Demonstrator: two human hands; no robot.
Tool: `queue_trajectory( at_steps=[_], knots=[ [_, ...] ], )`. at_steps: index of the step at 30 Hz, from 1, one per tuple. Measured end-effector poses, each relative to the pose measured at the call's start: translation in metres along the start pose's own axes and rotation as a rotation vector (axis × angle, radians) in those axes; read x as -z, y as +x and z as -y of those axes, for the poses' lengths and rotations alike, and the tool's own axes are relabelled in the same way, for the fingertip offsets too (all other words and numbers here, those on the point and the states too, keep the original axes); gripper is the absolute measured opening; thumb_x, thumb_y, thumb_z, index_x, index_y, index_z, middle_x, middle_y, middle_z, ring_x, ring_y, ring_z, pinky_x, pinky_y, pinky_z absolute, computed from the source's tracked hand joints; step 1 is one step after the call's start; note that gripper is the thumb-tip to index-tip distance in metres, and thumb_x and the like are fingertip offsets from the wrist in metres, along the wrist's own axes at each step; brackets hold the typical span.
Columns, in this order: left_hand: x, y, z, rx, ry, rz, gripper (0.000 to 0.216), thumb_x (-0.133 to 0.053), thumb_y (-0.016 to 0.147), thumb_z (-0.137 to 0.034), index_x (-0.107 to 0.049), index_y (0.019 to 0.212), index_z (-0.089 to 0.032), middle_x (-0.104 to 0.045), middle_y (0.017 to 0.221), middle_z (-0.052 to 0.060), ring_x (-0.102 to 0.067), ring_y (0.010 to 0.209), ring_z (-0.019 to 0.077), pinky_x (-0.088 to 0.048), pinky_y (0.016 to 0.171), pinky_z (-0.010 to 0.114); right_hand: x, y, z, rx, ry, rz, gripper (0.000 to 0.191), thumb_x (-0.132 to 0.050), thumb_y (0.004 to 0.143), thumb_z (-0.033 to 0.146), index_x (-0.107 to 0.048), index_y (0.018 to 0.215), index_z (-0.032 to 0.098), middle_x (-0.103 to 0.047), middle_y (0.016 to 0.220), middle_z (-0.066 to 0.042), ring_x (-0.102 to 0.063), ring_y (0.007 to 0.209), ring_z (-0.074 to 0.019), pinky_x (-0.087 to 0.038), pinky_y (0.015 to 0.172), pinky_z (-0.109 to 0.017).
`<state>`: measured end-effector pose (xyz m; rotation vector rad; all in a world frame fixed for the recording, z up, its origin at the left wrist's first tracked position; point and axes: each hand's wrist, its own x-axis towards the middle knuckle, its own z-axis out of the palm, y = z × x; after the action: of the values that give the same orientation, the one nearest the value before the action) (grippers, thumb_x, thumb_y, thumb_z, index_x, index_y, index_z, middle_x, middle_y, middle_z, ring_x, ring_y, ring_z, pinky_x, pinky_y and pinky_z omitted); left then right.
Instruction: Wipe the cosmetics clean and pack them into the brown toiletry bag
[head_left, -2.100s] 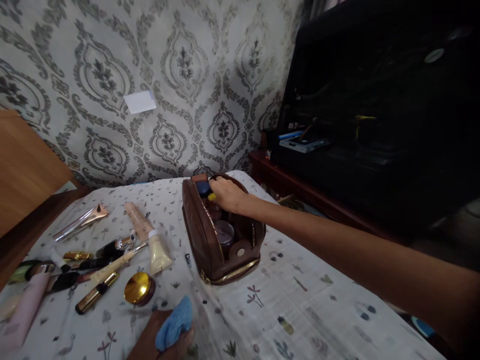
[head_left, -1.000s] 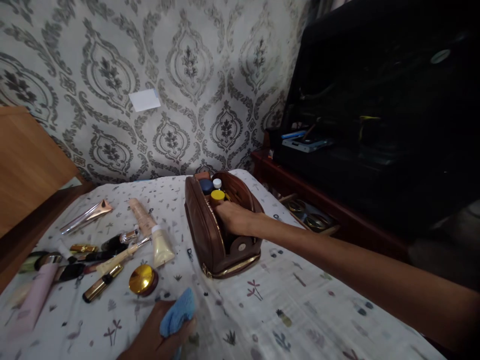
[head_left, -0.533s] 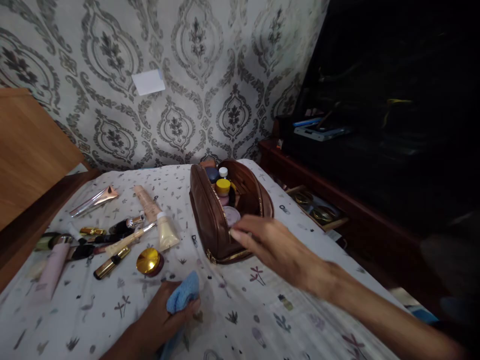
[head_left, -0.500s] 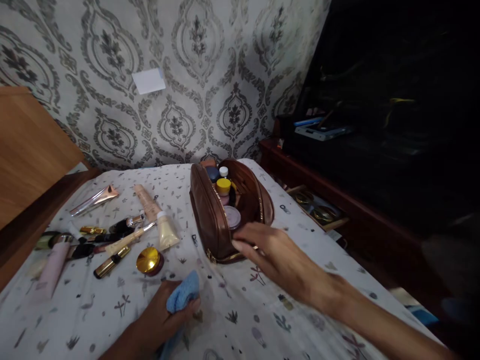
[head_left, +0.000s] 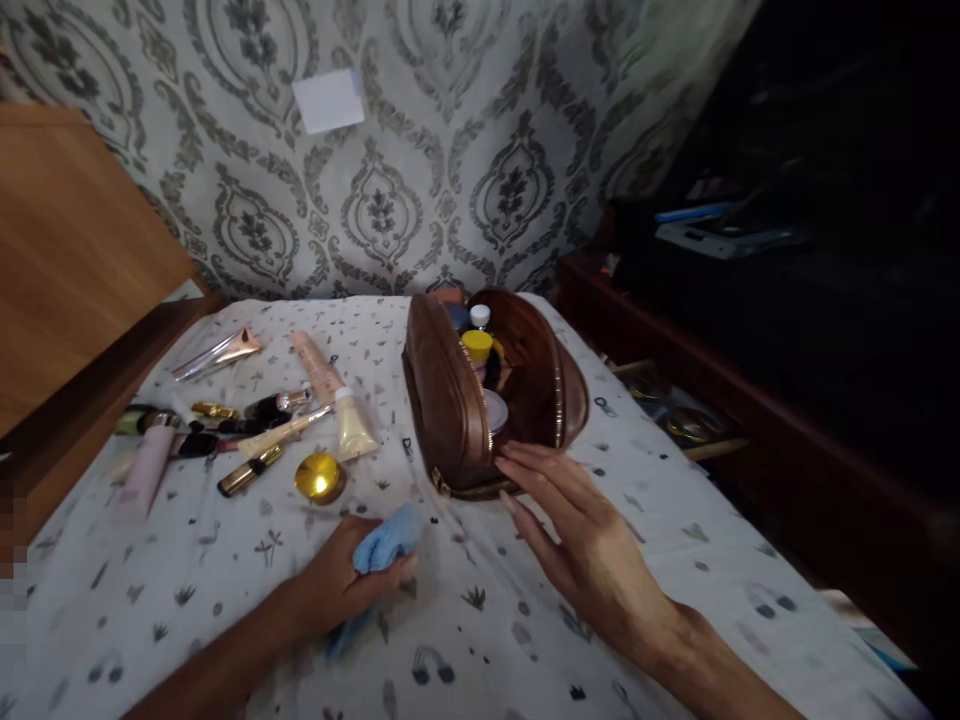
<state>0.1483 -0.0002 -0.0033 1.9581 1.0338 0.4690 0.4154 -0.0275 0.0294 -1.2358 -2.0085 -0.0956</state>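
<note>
A blue cloth [head_left: 388, 540] is bunched in the grip of my left hand [head_left: 352, 575], low over the patterned sheet. My right hand [head_left: 574, 525] has its fingers stretched out and holds nothing; the fingertips lie at the near end of an unzipped brown makeup bag [head_left: 448, 405]. Whether they touch the bag I cannot tell. Inside the bag are a jar with a yellow lid [head_left: 477, 346], a white-capped bottle [head_left: 480, 317] and a round pale container [head_left: 495, 410]. Left of the bag stands a gold-lidded jar [head_left: 319, 477].
Several cosmetics lie at the left, among them a cream tube [head_left: 354, 425], a pink tube [head_left: 148, 470] and a silver-pink tube [head_left: 221, 354]. A wooden headboard [head_left: 82, 230] is at the left. An open drawer [head_left: 686, 420] sits below the bed's right edge.
The camera view has shifted, so the scene sits differently in the picture. My right hand has drawn back slightly from the bag's opening, fingers straighter. My left hand keeps the cloth.
</note>
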Motion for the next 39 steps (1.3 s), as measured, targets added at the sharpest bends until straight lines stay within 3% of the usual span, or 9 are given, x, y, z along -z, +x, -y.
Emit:
queue_trajectory(
  at_steps=[5, 8, 14, 18, 23, 28, 33, 35, 39],
  knots=[
    [0.007, 0.003, -0.002, -0.054, -0.022, 0.07, 0.045, -0.051, 0.092, -0.051, -0.048, 0.06, -0.018, -0.043, 0.054, -0.004, -0.042, 0.052, 0.0103, -0.04, 0.055, 0.023, -0.007, 0.002, 0.007, 0.066, -0.006, -0.151, 0.025, -0.06, 0.091, 0.01, -0.064, 0.115, 0.017, -0.072, 0.11, -0.013, -0.067, 0.109, -0.0267, -0.053, 0.099, -0.048],
    [0.008, 0.003, 0.001, -0.107, -0.022, 0.084, 0.038, -0.049, 0.094, -0.047, -0.053, 0.069, -0.018, -0.048, 0.058, -0.003, -0.046, 0.055, 0.0108, -0.041, 0.056, 0.022, -0.012, 0.006, 0.02, 0.111, -0.001, -0.22, 0.024, -0.062, 0.088, 0.005, -0.066, 0.109, 0.015, -0.073, 0.104, -0.012, -0.068, 0.106, -0.0266, -0.048, 0.105, -0.051],
    [0.004, 0.002, 0.004, -0.203, 0.124, -0.013, 0.031, -0.043, 0.096, -0.044, -0.057, 0.087, -0.018, -0.059, 0.066, -0.001, -0.057, 0.062, 0.0141, -0.047, 0.065, 0.025, -0.036, 0.012, 0.051, 0.217, 0.211, -0.154, 0.026, -0.059, 0.089, 0.005, -0.067, 0.11, 0.017, -0.074, 0.102, -0.009, -0.07, 0.101, -0.0227, -0.056, 0.095, -0.04],
    [0.004, -0.002, 0.006, -0.284, 0.236, -0.057, 0.024, -0.042, 0.096, -0.039, -0.054, 0.089, -0.019, -0.064, 0.072, 0.002, -0.06, 0.064, 0.0163, -0.047, 0.066, 0.027, -0.062, 0.016, 0.061, 0.084, 0.425, -0.087, 0.02, -0.056, 0.093, 0.013, -0.069, 0.106, 0.021, -0.074, 0.1, -0.007, -0.069, 0.099, -0.021, -0.057, 0.088, -0.036],
    [0.017, -0.008, 0.011, -0.296, 0.481, -0.135, 0.012, -0.051, 0.089, -0.031, -0.054, 0.09, -0.019, -0.069, 0.081, 0.005, -0.063, 0.069, 0.0194, -0.048, 0.067, 0.029, -0.094, 0.023, 0.066, -0.332, 0.641, 0.03, 0.029, -0.051, 0.097, 0.041, -0.07, 0.107, 0.02, -0.074, 0.102, -0.009, -0.07, 0.09, -0.0214, -0.057, 0.078, -0.032],
    [0.053, -0.012, 0.02, -0.16, 0.612, -0.434, 0.013, -0.053, 0.089, -0.027, -0.059, 0.095, -0.018, -0.07, 0.089, 0.008, -0.066, 0.081, 0.0239, -0.051, 0.074, 0.034, -0.124, 0.032, 0.084, -0.44, 0.814, 0.126, 0.042, -0.045, 0.096, 0.053, -0.069, 0.107, 0.021, -0.074, 0.103, -0.008, -0.068, 0.095, -0.0241, -0.055, 0.083, -0.036],
    [0.097, -0.014, 0.048, 0.127, 0.76, -0.729, 0.028, -0.057, 0.085, -0.019, -0.06, 0.112, -0.015, -0.062, 0.124, 0.017, -0.055, 0.119, 0.0338, -0.045, 0.1, 0.048, -0.147, 0.032, 0.102, -0.439, 0.815, 0.196, 0.042, -0.047, 0.093, 0.053, -0.067, 0.107, 0.02, -0.073, 0.107, -0.01, -0.068, 0.097, -0.0251, -0.055, 0.081, -0.036],
    [0.108, -0.014, 0.062, 0.221, 0.735, -0.765, 0.03, -0.054, 0.087, -0.018, -0.059, 0.117, -0.015, -0.06, 0.129, 0.018, -0.054, 0.122, 0.0333, -0.042, 0.104, 0.05, -0.153, 0.027, 0.105, -0.429, 0.785, 0.177, 0.04, -0.048, 0.092, 0.052, -0.067, 0.107, 0.019, -0.073, 0.109, -0.01, -0.068, 0.098, -0.0252, -0.055, 0.083, -0.037],
    [0.104, -0.013, 0.074, 0.261, 0.671, -0.711, 0.022, -0.047, 0.093, -0.02, -0.061, 0.109, -0.016, -0.069, 0.11, 0.014, -0.064, 0.107, 0.0284, -0.051, 0.093, 0.043, -0.158, 0.018, 0.103, -0.407, 0.734, 0.189, 0.035, -0.049, 0.092, 0.047, -0.066, 0.107, 0.02, -0.072, 0.108, -0.01, -0.068, 0.098, -0.0251, -0.056, 0.08, -0.036]
  ],
)
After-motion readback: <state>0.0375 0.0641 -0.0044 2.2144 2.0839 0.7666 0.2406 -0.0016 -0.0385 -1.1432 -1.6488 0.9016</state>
